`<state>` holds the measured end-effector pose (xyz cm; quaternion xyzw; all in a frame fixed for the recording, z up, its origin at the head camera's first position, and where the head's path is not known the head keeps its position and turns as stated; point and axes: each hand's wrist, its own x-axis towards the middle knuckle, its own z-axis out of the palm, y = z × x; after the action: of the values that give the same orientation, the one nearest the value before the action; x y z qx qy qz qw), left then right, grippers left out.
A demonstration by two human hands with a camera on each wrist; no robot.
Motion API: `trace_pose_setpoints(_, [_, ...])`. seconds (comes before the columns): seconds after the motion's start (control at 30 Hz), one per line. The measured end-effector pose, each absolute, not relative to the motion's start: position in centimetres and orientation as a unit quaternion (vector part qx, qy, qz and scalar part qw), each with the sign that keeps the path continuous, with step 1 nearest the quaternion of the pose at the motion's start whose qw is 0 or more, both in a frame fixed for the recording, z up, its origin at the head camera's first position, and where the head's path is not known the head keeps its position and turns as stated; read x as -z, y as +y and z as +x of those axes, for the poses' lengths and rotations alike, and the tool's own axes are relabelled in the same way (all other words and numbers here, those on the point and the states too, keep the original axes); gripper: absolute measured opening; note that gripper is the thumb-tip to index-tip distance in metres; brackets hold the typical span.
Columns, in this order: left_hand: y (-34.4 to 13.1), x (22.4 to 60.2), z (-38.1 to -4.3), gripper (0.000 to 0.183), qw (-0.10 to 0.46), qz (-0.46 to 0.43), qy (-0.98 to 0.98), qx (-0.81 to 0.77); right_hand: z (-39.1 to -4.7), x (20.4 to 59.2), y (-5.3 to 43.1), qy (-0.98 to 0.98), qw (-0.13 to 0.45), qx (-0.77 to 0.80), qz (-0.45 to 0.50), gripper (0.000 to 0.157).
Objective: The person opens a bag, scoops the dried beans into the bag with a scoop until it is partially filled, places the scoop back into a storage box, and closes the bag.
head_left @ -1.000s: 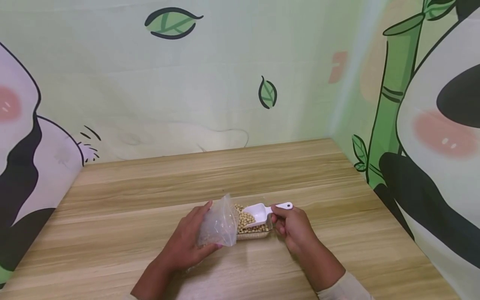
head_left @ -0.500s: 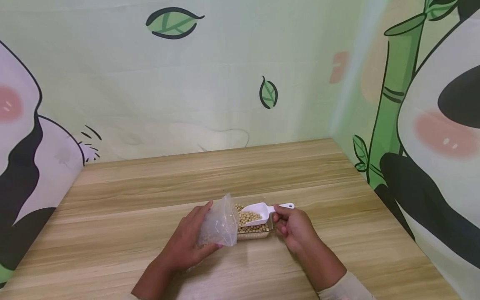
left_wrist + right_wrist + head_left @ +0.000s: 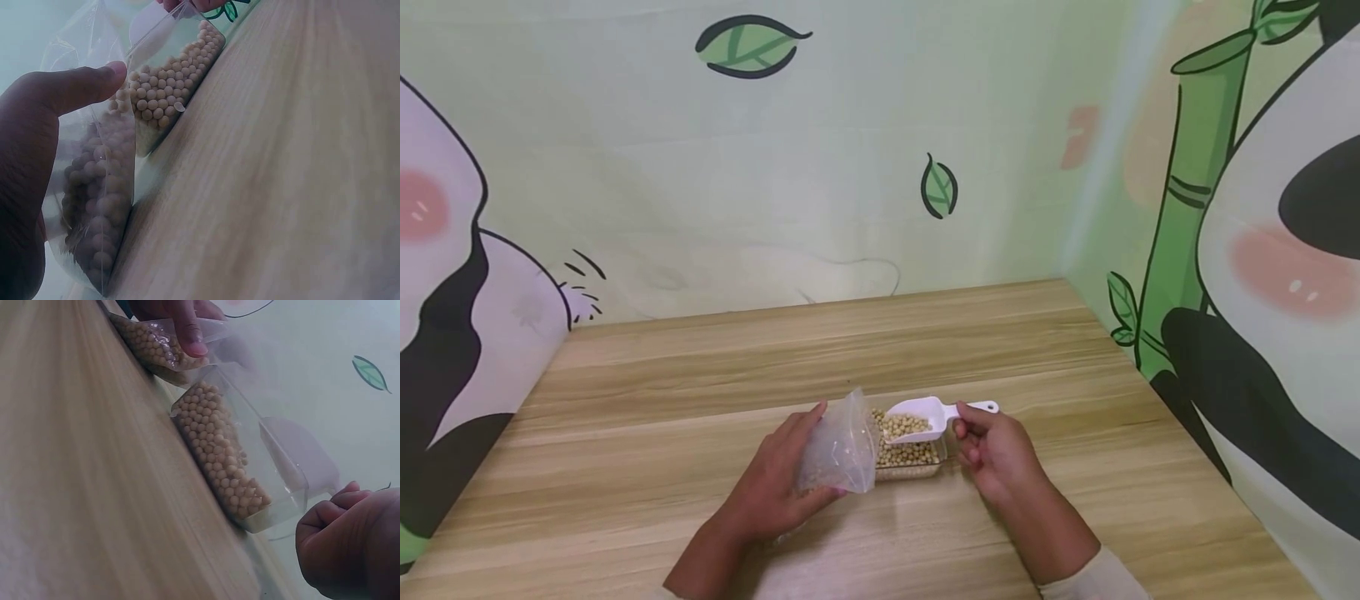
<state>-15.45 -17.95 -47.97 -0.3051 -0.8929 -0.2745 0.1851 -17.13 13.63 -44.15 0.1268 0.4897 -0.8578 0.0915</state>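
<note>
My right hand (image 3: 1000, 454) pinches the handle of a white scoop (image 3: 934, 406) between thumb and fingers. Soybeans (image 3: 906, 426) lie in the scoop's bowl, which hangs over a clear box (image 3: 908, 472) of pale round soybeans. The right wrist view shows the box's clear wall (image 3: 281, 515) and the beans (image 3: 212, 437) heaped inside. Beside the box on the left, my left hand (image 3: 775, 483) holds a clear plastic bag (image 3: 842, 450) upright, mouth toward the box. In the left wrist view, the thumb lies across the bag (image 3: 90, 137), with more beans low inside it.
A wooden table (image 3: 662, 392) carries the bag and the box. Behind it rises a pale green backdrop (image 3: 850, 125) printed with leaves, pandas and bamboo, and it also runs along both sides.
My right hand has raised the scoop slightly and moved it right, and the bowl of beans now sits higher above the box. The left hand and bag stay almost in place.
</note>
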Motion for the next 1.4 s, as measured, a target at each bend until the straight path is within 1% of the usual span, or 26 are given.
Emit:
trace_pose_setpoints(0.27, [-18.0, 47.8, -15.4, 0.107, 0.180, -0.303, -0.894, 0.276, -16.8, 43.4, 13.8, 0.474, 0.077, 0.868, 0.125, 0.035])
trace_pose_setpoints(0.77, [-17.9, 47.8, -15.3, 0.108, 0.178, -0.302, -0.894, 0.278, -16.0, 42.5, 13.5, 0.471, 0.060, 0.876, 0.081, 0.039])
trace_pose_setpoints(1.03, [-17.9, 47.8, -15.3, 0.108, 0.180, -0.306, -0.893, 0.275, -15.6, 42.3, 13.2, 0.477, 0.072, 0.874, 0.063, 0.039])
trace_pose_setpoints(1.2, [-17.9, 47.7, -15.4, 0.108, 0.181, -0.308, -0.893, 0.274, -15.3, 42.3, 13.0, 0.495, 0.082, 0.864, 0.027, 0.033])
trace_pose_setpoints(1.4, [-18.0, 47.7, -15.4, 0.107, 0.181, -0.310, -0.892, 0.275, -14.9, 42.7, 12.9, 0.530, 0.070, 0.844, -0.034, 0.018])
